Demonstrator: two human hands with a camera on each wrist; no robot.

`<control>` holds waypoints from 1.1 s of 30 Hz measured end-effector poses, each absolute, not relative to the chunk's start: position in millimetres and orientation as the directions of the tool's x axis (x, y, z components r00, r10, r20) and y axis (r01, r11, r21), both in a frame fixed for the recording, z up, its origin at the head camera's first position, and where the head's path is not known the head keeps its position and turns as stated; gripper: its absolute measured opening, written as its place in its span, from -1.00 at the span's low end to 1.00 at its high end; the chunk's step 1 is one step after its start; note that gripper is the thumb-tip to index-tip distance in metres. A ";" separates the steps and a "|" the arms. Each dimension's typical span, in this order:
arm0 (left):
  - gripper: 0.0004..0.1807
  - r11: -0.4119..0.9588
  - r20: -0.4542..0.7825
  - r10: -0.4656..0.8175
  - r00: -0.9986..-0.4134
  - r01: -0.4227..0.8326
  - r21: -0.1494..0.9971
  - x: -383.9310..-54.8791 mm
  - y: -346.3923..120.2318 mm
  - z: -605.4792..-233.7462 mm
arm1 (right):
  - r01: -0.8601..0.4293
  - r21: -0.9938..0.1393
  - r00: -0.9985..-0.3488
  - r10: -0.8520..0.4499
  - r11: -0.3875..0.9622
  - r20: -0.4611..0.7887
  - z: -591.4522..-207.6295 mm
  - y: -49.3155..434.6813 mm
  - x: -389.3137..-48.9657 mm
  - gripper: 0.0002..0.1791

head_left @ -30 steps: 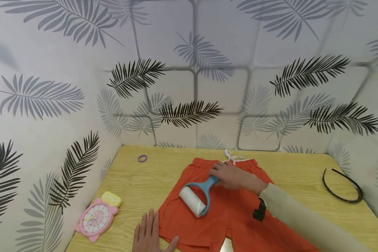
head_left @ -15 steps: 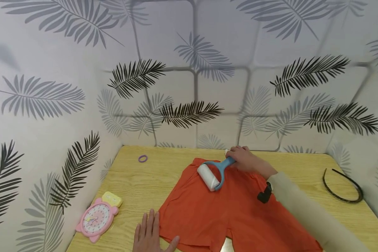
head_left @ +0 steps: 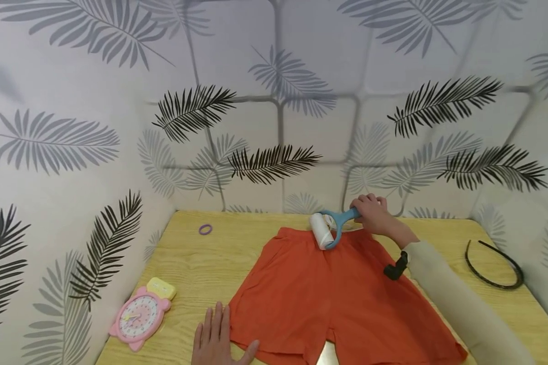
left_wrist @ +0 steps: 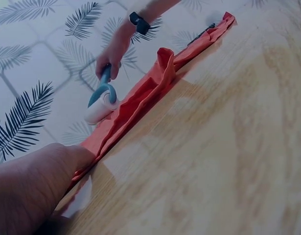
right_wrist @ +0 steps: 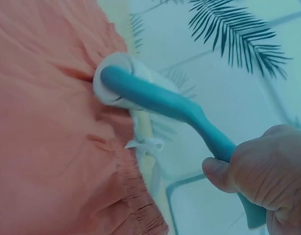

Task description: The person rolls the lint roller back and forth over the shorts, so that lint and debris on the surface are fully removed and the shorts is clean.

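My right hand (head_left: 375, 214) grips the blue handle of a lint roller (head_left: 322, 230) at the far edge of the red shorts (head_left: 297, 294). The roller's white cylinder lies across the waistband; in the right wrist view the lint roller (right_wrist: 155, 95) touches the cloth, with the white drawstring (right_wrist: 148, 145) beside it. The shorts lie spread on the wooden table (head_left: 196, 274). My left hand (head_left: 216, 339) rests flat at the shorts' left leg hem, fingers straight, thumb over the hem. In the left wrist view only the thumb side of the left hand (left_wrist: 37, 181) shows.
A pink toy clock (head_left: 139, 317) with a yellow top lies at the left. A purple ring-shaped band (head_left: 205, 229) sits at the back left. Toward the right edge lies a black headband (head_left: 495, 284). Leaf-patterned walls (head_left: 301, 126) border the table at the back and sides.
My right hand has moved the lint roller away from me and to the right, from the middle of the shorts' left leg up to the waistband. The left hand has stayed in place.
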State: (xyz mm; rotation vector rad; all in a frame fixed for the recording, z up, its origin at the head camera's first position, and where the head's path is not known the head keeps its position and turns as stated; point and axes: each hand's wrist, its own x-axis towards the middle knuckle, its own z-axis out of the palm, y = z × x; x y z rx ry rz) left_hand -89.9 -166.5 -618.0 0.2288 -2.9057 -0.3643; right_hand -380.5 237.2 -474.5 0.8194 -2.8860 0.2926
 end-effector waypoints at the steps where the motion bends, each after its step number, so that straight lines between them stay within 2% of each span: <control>1: 0.32 0.958 0.185 -0.177 -0.967 -0.126 0.258 -89.5 -166.5 -618.2 | -0.537 -0.151 -0.840 -0.511 0.830 0.181 -473.2 236.5 -379.2 -0.76; 5: 0.32 0.957 0.170 -0.177 -0.969 -0.129 0.259 -88.8 -166.9 -617.3 | -0.592 -0.156 -0.802 -0.559 0.791 0.209 -468.0 226.0 -365.4 -0.71; 10: 0.33 0.954 0.163 -0.179 -0.970 -0.130 0.271 -89.6 -166.8 -615.8 | -0.687 -0.156 -0.725 -0.653 0.710 0.220 -461.4 199.1 -329.0 -0.69; 13: 0.30 0.951 0.192 -0.172 -0.966 -0.111 0.290 -90.1 -167.0 -616.5 | -0.734 -0.168 -0.679 -0.711 0.658 0.185 -461.4 183.6 -305.4 -0.67; 21: 0.20 0.948 0.284 -0.150 -0.947 -0.057 0.313 -88.8 -166.0 -620.0 | -0.803 -0.348 -0.530 -0.846 0.484 0.048 -474.3 152.2 -251.8 -0.67; 24: 0.08 0.942 0.371 -0.135 -0.919 -0.003 0.335 -87.5 -160.5 -619.6 | -0.808 -0.379 -0.495 -0.869 0.452 0.018 -483.9 146.6 -238.2 -0.69; 28: -0.10 0.937 0.412 -0.081 -0.908 0.072 0.342 -85.5 -144.4 -619.6 | -0.795 -0.418 -0.480 -0.877 0.440 -0.011 -493.1 143.4 -227.5 -0.70; 33: -0.15 0.938 0.308 -0.060 -0.949 0.052 0.343 -81.7 -127.6 -619.6 | -0.779 -0.447 -0.490 -0.872 0.440 -0.003 -494.6 142.0 -221.7 -0.69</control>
